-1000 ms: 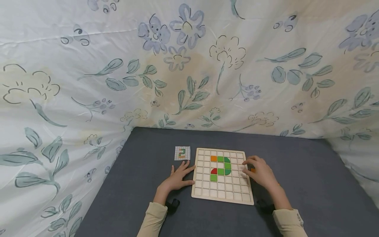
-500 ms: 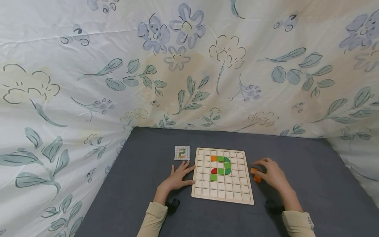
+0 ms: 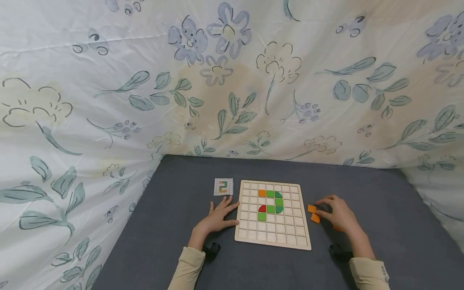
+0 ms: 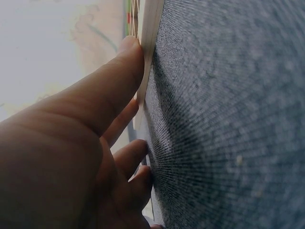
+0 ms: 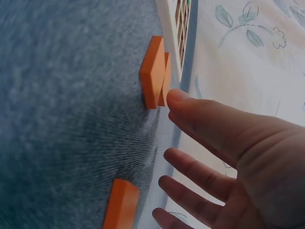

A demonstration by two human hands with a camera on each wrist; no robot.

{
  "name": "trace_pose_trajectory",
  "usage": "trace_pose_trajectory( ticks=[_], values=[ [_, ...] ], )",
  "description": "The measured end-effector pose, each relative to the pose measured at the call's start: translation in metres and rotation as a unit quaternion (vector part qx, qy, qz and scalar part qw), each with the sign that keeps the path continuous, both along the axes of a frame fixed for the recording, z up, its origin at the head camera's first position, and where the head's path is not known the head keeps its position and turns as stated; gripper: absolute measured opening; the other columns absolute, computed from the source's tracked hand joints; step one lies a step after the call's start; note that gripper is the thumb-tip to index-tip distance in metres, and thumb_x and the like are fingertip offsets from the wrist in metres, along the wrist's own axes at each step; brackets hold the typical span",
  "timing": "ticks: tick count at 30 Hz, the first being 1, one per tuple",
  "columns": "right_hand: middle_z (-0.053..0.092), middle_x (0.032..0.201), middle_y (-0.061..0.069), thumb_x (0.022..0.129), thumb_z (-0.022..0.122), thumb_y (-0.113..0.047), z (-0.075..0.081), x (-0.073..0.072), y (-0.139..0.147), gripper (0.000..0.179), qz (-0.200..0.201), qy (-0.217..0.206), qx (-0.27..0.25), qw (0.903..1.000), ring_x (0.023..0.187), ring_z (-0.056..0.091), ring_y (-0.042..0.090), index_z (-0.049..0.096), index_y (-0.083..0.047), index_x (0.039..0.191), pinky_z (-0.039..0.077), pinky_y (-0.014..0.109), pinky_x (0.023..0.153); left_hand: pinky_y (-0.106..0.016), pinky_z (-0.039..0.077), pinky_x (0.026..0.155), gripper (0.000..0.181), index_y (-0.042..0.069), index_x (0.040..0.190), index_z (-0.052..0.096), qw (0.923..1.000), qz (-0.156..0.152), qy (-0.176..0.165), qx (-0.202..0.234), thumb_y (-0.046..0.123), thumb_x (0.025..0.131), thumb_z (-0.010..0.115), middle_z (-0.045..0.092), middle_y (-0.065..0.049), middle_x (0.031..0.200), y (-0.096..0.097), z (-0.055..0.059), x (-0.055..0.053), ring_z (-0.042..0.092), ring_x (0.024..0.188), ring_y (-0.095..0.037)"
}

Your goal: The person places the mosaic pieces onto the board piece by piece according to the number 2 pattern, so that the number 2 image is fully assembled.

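Observation:
A wooden grid board lies on the table, bearing orange, green and red tiles, some with a rounded corner. My left hand rests at the board's left edge, fingers spread; in the left wrist view its thumb touches the board's side. Right of the board, my right hand hovers beside loose orange tiles. One square orange tile and a second orange tile lie by its thumb. A third orange tile, with a curved edge, lies nearer the wrist. Nothing shows between the right hand's parted fingers.
A small pattern card showing a figure 2 lies at the board's upper left. The dark grey tabletop meets a floral cloth behind and at the sides.
My right hand has moved from the board's right edge outward to the right, uncovering the orange tiles. The left hand and the tiles on the board have stayed put.

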State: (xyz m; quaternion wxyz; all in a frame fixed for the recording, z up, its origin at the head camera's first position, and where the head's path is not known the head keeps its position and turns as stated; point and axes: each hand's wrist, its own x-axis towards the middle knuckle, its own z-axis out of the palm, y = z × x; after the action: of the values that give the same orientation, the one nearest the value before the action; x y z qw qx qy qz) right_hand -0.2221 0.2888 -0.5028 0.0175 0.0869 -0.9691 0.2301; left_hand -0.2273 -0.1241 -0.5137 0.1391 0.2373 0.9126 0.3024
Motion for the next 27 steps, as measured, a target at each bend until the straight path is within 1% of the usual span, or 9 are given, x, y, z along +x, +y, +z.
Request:
trace_pose_trajectory(
  ticks=[9,19,27],
  values=[
    [0.05,0.116,0.027,0.081,0.072,-0.024,-0.0038,-0.0005,0.0015,0.033,-0.002,-0.008,0.011,0.9999,0.104,0.045,0.048,0.068,-0.006,0.108,0.042,0.062,0.077,-0.068,-0.009,0.104,0.067,0.017,0.146,0.032,1.0,-0.002,-0.001,0.0,0.039,0.089,0.06,0.015,-0.015,0.154,0.0011,-0.0001,-0.0005,0.005,0.142,-0.036],
    [0.051,0.115,0.025,0.083,0.07,-0.023,-0.0064,-0.0045,0.0007,0.028,0.003,0.003,0.013,0.9999,0.102,0.047,0.046,0.068,-0.007,0.106,0.043,0.06,0.075,-0.068,-0.009,0.104,0.068,0.016,0.146,0.032,1.0,-0.004,0.001,0.002,0.038,0.089,0.06,0.015,-0.015,0.154,0.0003,-0.0008,-0.0008,0.005,0.142,-0.036],
    [0.049,0.118,0.027,0.083,0.07,-0.026,-0.0068,-0.0062,-0.0004,0.031,-0.002,-0.009,0.01,0.9999,0.106,0.044,0.048,0.067,-0.007,0.108,0.041,0.062,0.077,-0.067,-0.01,0.104,0.068,0.016,0.147,0.031,1.0,-0.006,0.003,0.001,0.039,0.089,0.059,0.014,-0.015,0.154,-0.0014,-0.0049,-0.003,0.005,0.142,-0.036]
  ],
)
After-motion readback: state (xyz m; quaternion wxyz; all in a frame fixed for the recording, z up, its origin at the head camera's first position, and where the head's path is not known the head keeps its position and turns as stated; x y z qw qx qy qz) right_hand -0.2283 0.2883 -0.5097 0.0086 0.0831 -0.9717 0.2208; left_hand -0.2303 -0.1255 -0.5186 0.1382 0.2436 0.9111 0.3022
